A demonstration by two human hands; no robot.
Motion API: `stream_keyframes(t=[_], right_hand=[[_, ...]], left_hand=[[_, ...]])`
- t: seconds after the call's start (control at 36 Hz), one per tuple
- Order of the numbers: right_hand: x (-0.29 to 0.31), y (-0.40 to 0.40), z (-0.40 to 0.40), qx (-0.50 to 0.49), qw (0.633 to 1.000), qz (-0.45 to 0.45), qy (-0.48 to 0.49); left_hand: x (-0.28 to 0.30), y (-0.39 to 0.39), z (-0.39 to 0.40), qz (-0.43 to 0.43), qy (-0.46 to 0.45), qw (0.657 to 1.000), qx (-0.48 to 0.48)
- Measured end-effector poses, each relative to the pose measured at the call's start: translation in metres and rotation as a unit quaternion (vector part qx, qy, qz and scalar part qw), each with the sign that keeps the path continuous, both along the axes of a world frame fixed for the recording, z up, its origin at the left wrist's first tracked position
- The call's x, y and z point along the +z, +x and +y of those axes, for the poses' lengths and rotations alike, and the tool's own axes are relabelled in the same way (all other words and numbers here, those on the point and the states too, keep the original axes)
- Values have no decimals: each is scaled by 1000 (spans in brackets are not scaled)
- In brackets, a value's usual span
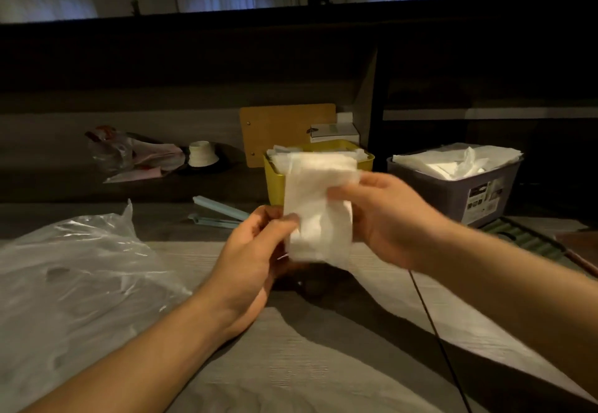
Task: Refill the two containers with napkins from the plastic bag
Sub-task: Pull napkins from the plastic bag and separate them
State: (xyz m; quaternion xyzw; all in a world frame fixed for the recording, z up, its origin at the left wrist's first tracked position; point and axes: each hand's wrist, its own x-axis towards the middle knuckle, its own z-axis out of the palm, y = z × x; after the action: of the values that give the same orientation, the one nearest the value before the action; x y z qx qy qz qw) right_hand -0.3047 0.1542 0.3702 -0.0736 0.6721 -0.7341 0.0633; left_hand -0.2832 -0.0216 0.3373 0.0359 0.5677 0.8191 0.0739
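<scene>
Both hands hold a small stack of white napkins (318, 208) upright above the table. My left hand (255, 250) pinches its lower left edge. My right hand (385, 215) grips its right side with the thumb across the front. Right behind the napkins stands the yellow container (275, 183), holding napkins. To its right sits the grey container (453, 192), filled with white napkins to the rim. The clear plastic bag (71, 276) lies crumpled on the table at the left.
A light blue clip (216, 213) lies on the table behind my left hand. A wooden board (281, 127) leans behind the yellow container. A crumpled bag (129, 153) and a white roll (202, 153) sit at the back left. A black cable (433, 331) crosses the table.
</scene>
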Motion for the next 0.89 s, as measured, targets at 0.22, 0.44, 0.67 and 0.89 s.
stream_keyframes(t=[0.22, 0.44, 0.67, 0.89], right_hand=[[81, -102, -19, -88, 985, 36, 143], [71, -124, -45, -26, 924, -47, 377], [65, -123, -57, -84, 941, -33, 326], [68, -132, -62, -77, 804, 85, 583]], left_hand=[[-7, -5, -6, 44, -44, 998, -13], [-7, -7, -10, 63, -62, 995, -44], [-11, -10, -11, 75, -61, 994, -58], [-11, -10, -9, 74, -64, 993, -63]])
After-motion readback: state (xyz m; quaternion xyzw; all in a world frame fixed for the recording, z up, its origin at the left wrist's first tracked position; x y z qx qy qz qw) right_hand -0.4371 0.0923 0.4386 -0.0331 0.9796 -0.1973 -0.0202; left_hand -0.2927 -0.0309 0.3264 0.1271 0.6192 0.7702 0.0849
